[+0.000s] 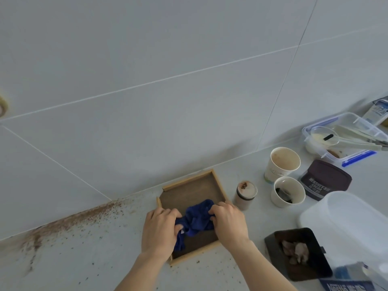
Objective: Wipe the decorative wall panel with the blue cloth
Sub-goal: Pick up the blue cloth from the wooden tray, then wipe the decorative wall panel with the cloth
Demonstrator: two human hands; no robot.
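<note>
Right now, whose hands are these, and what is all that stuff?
There is no machine here. A person wears a camera on their head, so the one picture looks down at their own two hands. The left hand and right hand both grip a crumpled blue cloth. The cloth sits on a dark panel with a light wooden rim, lying flat on a pale counter. Brown powder is spilled to the left. To the right stand two paper cups, a cocoa tub, a small jar and clear plastic boxes.
</note>
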